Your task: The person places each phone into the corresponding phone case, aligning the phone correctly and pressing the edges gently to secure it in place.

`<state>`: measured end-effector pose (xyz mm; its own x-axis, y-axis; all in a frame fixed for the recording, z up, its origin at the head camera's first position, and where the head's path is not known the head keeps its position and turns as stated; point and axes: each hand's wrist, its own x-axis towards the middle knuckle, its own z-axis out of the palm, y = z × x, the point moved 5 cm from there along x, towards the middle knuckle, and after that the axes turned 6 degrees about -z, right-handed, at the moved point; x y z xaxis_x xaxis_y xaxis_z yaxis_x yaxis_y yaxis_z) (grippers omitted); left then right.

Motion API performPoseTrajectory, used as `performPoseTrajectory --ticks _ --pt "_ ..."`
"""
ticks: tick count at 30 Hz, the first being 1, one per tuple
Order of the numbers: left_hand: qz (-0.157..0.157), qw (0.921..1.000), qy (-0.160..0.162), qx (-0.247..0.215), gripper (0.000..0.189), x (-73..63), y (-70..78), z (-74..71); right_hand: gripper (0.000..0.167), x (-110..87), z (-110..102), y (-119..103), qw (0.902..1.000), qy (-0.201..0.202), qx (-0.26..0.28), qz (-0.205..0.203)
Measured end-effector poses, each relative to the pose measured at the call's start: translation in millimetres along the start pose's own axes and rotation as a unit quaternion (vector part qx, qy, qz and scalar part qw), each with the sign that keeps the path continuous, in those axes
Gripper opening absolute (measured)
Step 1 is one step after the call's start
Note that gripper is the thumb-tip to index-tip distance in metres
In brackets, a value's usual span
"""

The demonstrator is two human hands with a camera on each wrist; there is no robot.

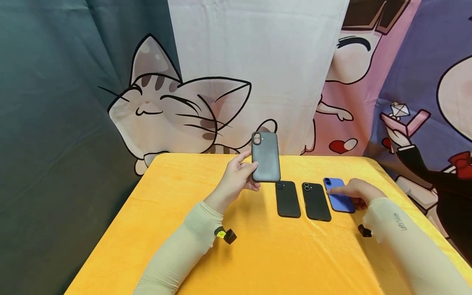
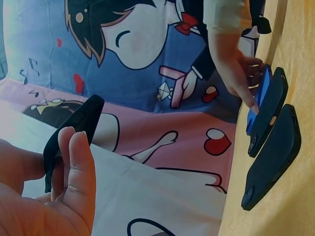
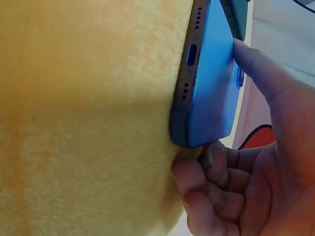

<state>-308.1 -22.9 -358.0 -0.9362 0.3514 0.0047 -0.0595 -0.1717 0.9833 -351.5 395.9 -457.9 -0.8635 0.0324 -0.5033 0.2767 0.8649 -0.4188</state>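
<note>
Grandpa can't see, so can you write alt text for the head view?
A person's left hand holds a dark phone case while their right hand grips a blue phone on a yellow table. Two black phones or cases lie beside the phone. A cartoon cat smiles behind.

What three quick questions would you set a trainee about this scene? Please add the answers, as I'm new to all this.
1. Multiple choice: what does the left hand hold up?
A) a cup
B) a grey phone case
C) a pen

2. True or false: in the head view, the blue phone lies to the right of both black phone-shaped items.

3. Short answer: which hand touches the blue phone?

Key:
1. B
2. True
3. The right hand
</note>
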Motion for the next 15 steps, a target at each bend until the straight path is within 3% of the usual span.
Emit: performPoseTrajectory --ticks 15 --pt "-0.001 1.0000 0.006 0.003 0.052 -0.6 3.1 -0.5 0.080 12.1 -4 14 0.9996 0.017 0.025 -0.002"
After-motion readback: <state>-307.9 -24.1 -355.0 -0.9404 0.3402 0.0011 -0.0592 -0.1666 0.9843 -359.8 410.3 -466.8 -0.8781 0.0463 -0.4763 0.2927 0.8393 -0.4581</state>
